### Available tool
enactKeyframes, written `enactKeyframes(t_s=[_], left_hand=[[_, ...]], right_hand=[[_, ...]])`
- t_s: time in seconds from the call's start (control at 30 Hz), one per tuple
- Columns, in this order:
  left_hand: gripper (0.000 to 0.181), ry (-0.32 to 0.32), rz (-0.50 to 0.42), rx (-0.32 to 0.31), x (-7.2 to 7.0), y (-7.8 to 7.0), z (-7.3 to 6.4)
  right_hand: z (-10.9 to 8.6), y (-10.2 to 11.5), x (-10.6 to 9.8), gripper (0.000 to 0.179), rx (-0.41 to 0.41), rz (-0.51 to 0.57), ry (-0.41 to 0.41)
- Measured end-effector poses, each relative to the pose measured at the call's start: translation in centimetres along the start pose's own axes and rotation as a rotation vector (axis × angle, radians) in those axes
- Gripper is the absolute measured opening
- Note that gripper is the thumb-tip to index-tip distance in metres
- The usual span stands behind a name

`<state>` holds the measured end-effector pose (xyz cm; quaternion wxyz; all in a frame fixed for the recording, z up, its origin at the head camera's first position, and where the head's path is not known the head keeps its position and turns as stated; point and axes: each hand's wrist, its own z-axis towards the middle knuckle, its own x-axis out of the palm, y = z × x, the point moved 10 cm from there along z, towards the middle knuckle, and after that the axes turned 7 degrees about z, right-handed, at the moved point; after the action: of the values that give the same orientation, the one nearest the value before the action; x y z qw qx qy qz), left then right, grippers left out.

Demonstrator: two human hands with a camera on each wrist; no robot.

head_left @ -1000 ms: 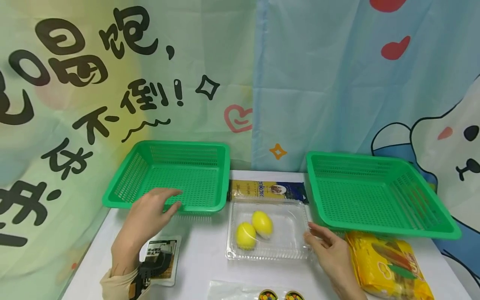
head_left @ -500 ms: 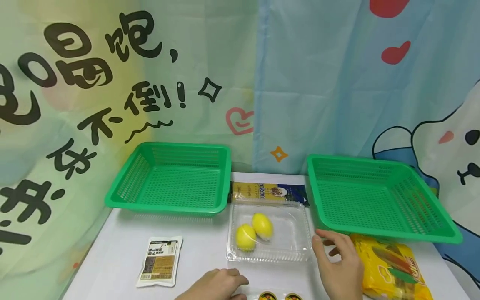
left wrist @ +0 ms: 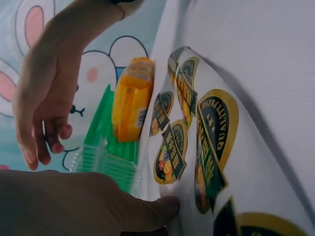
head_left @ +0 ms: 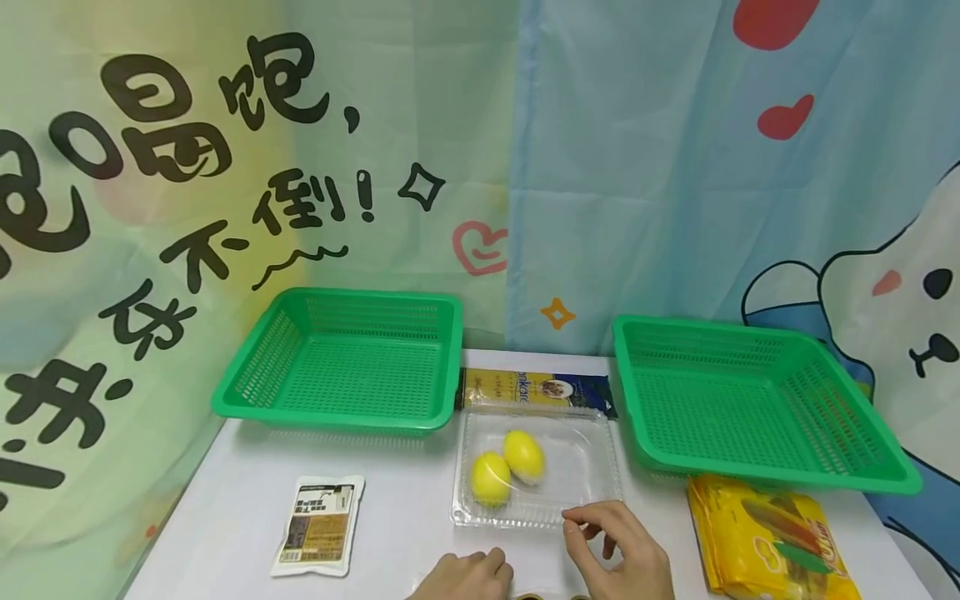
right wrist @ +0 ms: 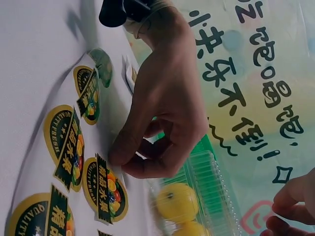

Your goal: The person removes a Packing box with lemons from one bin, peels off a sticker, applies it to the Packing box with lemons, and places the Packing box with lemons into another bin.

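My left hand (head_left: 465,577) is low in the head view, at the near side of the table. In the right wrist view its thumb and fingers pinch the edge of a white sheet of fruit stickers (right wrist: 106,189), black and gold with fruit pictures. The sheet bows up in the left wrist view, the left thumb at its edge. My right hand (head_left: 626,554) hovers by the front right corner of a clear plastic box (head_left: 577,467), fingers loosely bent and holding nothing. Two yellow lemons (head_left: 491,479) lie inside the box.
Green baskets stand at the back left (head_left: 337,421) and back right (head_left: 780,479). A spaghetti packet (head_left: 536,390) lies behind the box. At left is a small white-and-brown food pouch (head_left: 318,527); at right, a yellow food bag (head_left: 772,537). A printed curtain (head_left: 600,167) hangs behind.
My left hand has come from the left basket down to the sticker sheet and now pinches its edge. My right hand has moved left and nearer from the box's right side.
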<state>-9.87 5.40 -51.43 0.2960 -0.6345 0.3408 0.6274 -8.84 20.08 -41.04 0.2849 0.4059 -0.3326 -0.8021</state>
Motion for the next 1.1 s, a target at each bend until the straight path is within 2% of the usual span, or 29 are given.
enactKeyframes(t_s=[0.07, 0.13, 0.27, 0.37, 0.43, 0.53, 0.7, 0.83, 0.93, 1.1], left_hand=[[0.049, 0.008, 0.009, 0.003, -0.2, 0.0, 0.1], [0.05, 0.005, 0.021, 0.003, -0.7, 0.1, 0.0], [0.053, -0.053, 0.038, 0.014, -2.6, 0.3, -0.5], [0.054, -0.092, 0.043, 0.032, -3.9, 0.6, -0.7], [0.052, -0.109, 0.047, 0.042, -4.5, 0.7, -0.8], [0.046, -0.162, 0.087, 0.056, -5.2, 0.9, -0.9], [0.044, -0.282, 0.114, 0.064, -6.2, 1.3, -1.1], [0.048, -0.354, 0.106, 0.069, -6.7, 1.5, -1.2], [0.044, -0.387, 0.112, 0.072, -7.0, 1.5, -1.2], [0.035, -0.383, 0.11, 0.072, -7.0, 1.5, -1.0]], right_hand=[[-0.1, 0.1, 0.1, 0.036, -0.043, 0.027, 0.017], [-0.3, 0.7, 0.5, 0.039, -0.136, 0.056, 0.061], [-1.4, 2.1, 2.0, 0.042, -0.358, 0.044, 0.222], [-2.4, 2.6, 3.0, 0.034, -0.5, -0.032, 0.329], [-2.8, 2.8, 3.3, 0.027, -0.581, -0.07, 0.359], [-3.1, 2.8, 3.5, 0.014, -0.671, -0.05, 0.379], [-3.3, 2.9, 3.4, 0.038, -0.747, 0.02, 0.377], [-3.3, 2.8, 3.4, 0.039, -0.766, 0.033, 0.364], [-3.4, 2.8, 3.3, 0.038, -0.775, 0.027, 0.351], [-3.6, 2.5, 3.6, 0.032, -0.756, 0.025, 0.372]])
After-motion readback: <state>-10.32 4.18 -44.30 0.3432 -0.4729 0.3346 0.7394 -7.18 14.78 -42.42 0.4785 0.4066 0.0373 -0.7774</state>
